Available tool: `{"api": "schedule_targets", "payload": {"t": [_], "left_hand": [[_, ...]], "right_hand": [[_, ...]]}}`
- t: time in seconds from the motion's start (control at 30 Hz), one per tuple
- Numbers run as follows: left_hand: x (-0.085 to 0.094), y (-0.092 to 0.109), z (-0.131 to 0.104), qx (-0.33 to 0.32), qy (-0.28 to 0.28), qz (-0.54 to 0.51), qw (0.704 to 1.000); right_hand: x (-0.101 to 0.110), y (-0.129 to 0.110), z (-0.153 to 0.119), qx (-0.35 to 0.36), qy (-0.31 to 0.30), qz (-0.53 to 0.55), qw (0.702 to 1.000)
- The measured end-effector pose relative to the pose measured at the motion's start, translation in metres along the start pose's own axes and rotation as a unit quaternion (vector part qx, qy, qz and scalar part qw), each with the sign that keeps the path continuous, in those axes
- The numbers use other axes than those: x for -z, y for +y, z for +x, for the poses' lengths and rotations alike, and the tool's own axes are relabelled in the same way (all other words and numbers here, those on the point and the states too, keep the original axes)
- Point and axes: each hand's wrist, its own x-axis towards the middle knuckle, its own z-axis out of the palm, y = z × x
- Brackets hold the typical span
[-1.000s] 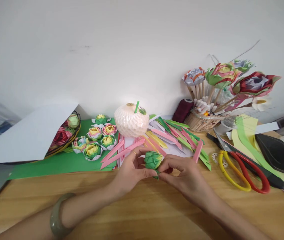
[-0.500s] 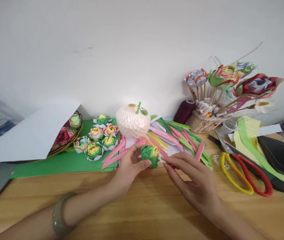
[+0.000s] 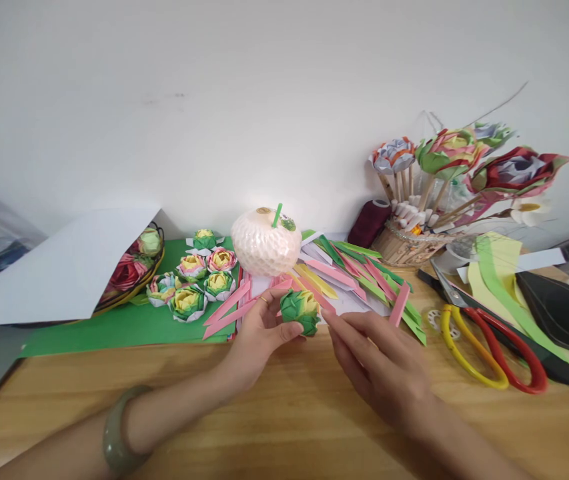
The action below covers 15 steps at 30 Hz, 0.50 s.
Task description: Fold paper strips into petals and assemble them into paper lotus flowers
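Note:
A small green and yellow paper flower (image 3: 301, 311) is held up above the near edge of the paper strips. My left hand (image 3: 261, 331) grips it from the left, thumb in front and fingers behind. Just to its right, my right hand (image 3: 381, 357) has thumb and fingertips pinched together beside the petals. Whatever those fingertips hold, if anything, is too small to make out. Behind the hands lie folded paper strips (image 3: 334, 273) in pink, green, yellow and white. Several finished paper flowers (image 3: 189, 303) sit on green paper (image 3: 114, 333) at the left.
A round, white netted object (image 3: 267, 243) with a green straw stands against the wall. At right are scissors (image 3: 489, 357) with yellow and red handles, a dark thread spool (image 3: 368, 222), a basket of paper flowers (image 3: 409, 243) and a black pouch (image 3: 559, 310). White paper (image 3: 64, 267) covers part of a flower basket.
The fingers of my right hand have drawn closer together and nearer the flower's right side. My left hand and the flower have barely moved.

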Motion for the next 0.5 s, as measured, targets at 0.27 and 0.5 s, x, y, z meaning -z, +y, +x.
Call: {"api": "schedule_targets", "payload": {"t": [0.27,0.5], "left_hand": [[0.0,0.0,-0.001,0.005,0.009,-0.003,1.0],[-0.0011,0.0054,-0.0027,0.02,-0.033,-0.01,0.999]], "right_hand": [[0.0028,-0.0016,0.0027,0.011,-0.001,0.04,0.999],[0.0067,-0.0038,0.01,-0.088,0.027,0.12,0.988]]}}
